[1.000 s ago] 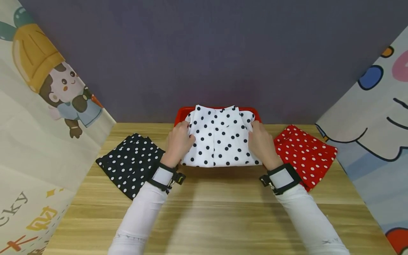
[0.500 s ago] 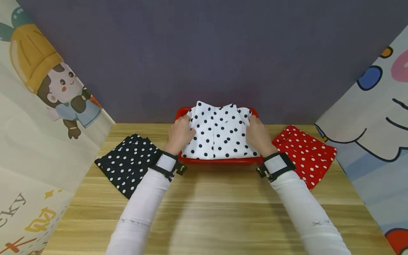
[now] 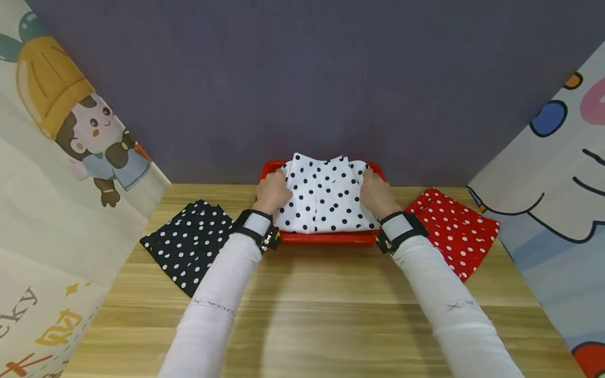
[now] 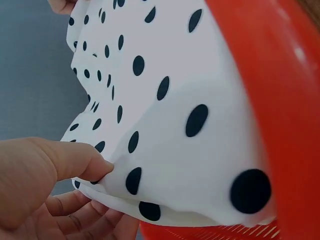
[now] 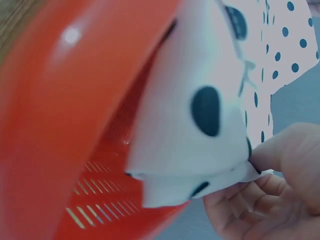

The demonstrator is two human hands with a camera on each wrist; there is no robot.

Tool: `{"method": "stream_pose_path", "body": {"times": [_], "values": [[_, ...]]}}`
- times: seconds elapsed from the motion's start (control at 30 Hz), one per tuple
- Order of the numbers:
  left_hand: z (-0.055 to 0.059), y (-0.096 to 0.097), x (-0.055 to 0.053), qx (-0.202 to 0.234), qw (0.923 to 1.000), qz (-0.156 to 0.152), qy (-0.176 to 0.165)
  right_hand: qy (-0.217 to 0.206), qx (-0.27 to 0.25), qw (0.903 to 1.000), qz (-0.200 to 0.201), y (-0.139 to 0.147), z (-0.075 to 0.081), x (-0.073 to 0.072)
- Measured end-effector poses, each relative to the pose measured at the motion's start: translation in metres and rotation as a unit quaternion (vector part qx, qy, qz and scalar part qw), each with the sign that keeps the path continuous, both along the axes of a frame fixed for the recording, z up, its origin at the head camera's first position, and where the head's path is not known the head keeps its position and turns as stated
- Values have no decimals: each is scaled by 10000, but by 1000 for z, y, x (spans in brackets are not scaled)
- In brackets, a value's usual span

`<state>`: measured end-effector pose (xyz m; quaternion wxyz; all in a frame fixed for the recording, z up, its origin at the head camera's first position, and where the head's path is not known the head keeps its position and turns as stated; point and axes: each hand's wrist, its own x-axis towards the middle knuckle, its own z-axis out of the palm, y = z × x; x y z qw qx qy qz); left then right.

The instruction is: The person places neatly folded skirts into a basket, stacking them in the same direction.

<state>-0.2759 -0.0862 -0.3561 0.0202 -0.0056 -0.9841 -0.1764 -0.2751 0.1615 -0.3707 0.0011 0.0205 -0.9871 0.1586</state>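
A folded white garment with black polka dots [image 3: 326, 197] lies over the opening of a red plastic basket [image 3: 328, 239], its near edge just inside the front rim. My left hand [image 3: 274, 192] pinches the garment's left side; in the left wrist view, the thumb presses on top and the fingers curl beneath. On the opposite side my right hand [image 3: 376, 194] pinches the right edge between thumb and fingers, as the right wrist view shows. Slots in the basket wall [image 5: 100, 190] appear below the cloth. Much of the basket's inside is hidden under the garment.
A folded black garment with white dots [image 3: 191, 244] rests on the wooden table [image 3: 326, 325] at left, partly behind my left forearm. To the right lies a folded red garment with white dots [image 3: 456, 231]. A dark grey wall [image 3: 312, 79] rises directly behind the basket.
Both hands have moved forward and slightly closer together with the white garment. Its near edge has shifted back from overhanging the basket's front, so the front rim now shows.
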Motion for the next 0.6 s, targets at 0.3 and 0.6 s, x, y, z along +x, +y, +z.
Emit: {"method": "stream_pose_path", "body": {"times": [0.3, 0.6], "values": [[-7, 4, -14, -123, 9994, 16, -312, -702, 278, 9971, 16, -2, 2, -16], [-10, 9, -25, -243, 9972, 55, -706, -1107, 524, 9925, -43, -7, 2, -26]]}}
